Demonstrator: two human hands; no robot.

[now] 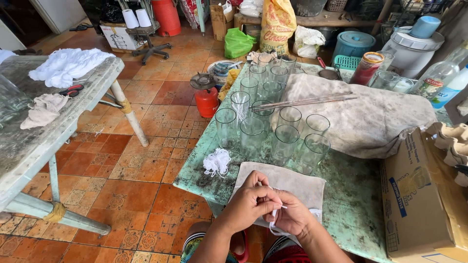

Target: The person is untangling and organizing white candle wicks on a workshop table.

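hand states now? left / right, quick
Left hand: closed, fingertips pinching a thin white string over the grey cloth.
Right hand: closed, gripping the same white string.

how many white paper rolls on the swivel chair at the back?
2 white paper rolls, upright side by side on the black swivel chair: one on the left, one on the right. No others show, though clutter behind could hide more.

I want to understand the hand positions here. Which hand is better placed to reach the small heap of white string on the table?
Probably the left hand. The heap of white string lies on the green table to its left, and no glass stands between them. The right hand is farther away and would have to cross over the left.
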